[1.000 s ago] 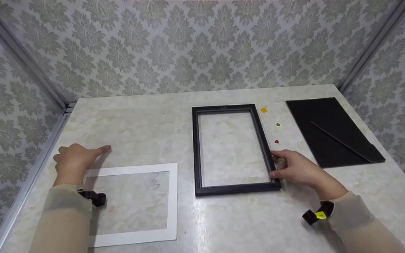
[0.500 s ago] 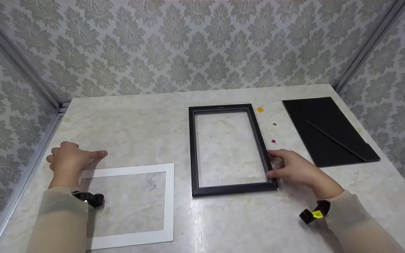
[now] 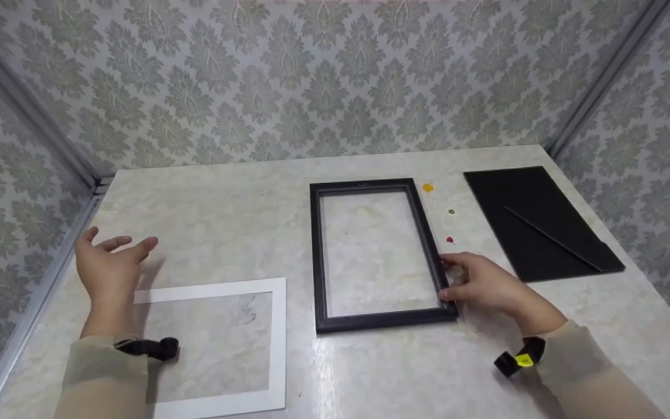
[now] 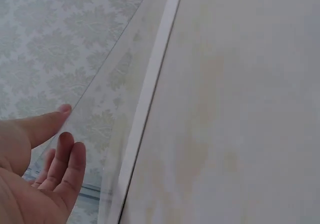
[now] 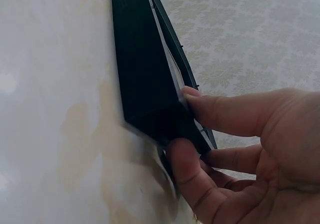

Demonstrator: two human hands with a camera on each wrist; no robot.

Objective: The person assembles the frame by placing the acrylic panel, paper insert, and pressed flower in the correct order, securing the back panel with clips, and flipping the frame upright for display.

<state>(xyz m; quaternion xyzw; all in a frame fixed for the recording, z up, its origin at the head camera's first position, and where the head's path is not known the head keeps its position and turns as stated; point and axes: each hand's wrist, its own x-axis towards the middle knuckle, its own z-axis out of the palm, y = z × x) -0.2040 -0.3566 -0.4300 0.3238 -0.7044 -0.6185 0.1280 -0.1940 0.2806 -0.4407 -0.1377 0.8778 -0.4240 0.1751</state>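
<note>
My right hand (image 3: 483,285) holds a black picture frame (image 3: 319,256) at its lower right corner. In the right wrist view the thumb and fingers grip the frame's corner (image 5: 150,78) from both sides. My left hand (image 3: 108,270) is raised near the far left corner of a white-bordered mat (image 3: 277,349), with thumb and fingers spread apart. In the left wrist view a straight, glassy-looking edge passes right at the left hand's (image 4: 37,169) thumb tip. The mat's window shows faint dark outline marks (image 3: 246,308); my left forearm covers its left side.
A black backing board (image 3: 503,227) with a stand leg (image 3: 550,237) lies at the right. Between it and the frame sit small bits that look like pressed flowers: orange (image 3: 428,188), greenish (image 3: 451,212) and red (image 3: 450,240). Patterned walls (image 3: 323,75) surround the table's back and sides.
My left hand has lifted from beside the mat's far left corner, its fingers now spread and pointing up. The right hand stays on the frame's corner. The head view has shifted slightly.
</note>
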